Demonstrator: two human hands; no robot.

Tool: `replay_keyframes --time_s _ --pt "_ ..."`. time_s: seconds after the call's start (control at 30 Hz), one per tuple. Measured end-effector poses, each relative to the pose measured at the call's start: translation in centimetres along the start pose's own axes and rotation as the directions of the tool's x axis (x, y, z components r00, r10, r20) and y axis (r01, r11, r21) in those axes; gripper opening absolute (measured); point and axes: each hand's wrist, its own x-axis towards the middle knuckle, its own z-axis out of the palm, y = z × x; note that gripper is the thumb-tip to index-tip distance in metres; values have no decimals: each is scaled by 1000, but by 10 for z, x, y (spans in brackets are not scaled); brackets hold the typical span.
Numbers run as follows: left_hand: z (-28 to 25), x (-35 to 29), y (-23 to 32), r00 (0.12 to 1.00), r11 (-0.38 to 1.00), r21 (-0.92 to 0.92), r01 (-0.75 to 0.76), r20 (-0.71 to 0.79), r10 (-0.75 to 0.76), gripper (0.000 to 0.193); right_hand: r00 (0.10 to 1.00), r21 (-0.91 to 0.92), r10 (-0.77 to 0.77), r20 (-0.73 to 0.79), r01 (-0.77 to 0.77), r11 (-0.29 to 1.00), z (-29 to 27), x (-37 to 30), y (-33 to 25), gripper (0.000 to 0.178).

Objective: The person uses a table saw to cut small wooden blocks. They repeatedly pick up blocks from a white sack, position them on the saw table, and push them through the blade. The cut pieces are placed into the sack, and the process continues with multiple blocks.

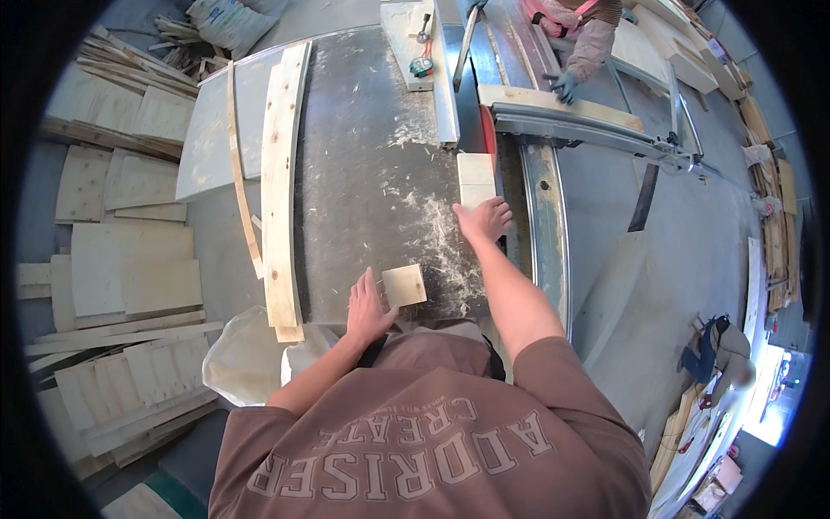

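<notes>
Two pale square wooden blocks lie end to end beside the saw's rip fence, the farther block [475,165] touching the nearer block [476,194]. My right hand [486,219] is closed over the near end of the nearer block, its fingers hiding part of it. Another square block [403,285] rests alone on the dark metal saw table [354,173], close to its front edge. Just left of that one, my left hand [369,307] has its fingers stretched out, the thumb by the block's near edge. Whether the thumb touches it I cannot tell.
Past the blocks stand a red blade guard [488,130] and a metal fence [446,104]. Across the table, a co-worker's gloved hand [564,86] rests on a board [596,111]. A long plank [284,173] lies along the left side. Sawdust and chips [428,208] litter the table.
</notes>
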Motion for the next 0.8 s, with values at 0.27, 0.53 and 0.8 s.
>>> replay_keyframes --time_s 0.27,0.53,0.8 --pt "0 -1 -15 990 938 -332 103 -57 -129 87 949 187 -299 101 277 942 -22 -53 13 86" --pt "29 18 -34 953 620 -725 301 196 -232 47 192 209 -952 237 947 243 -24 -148 16 85" --pt "37 11 -9 972 492 -840 230 176 -154 45 610 379 -757 232 660 648 -11 -169 38 82"
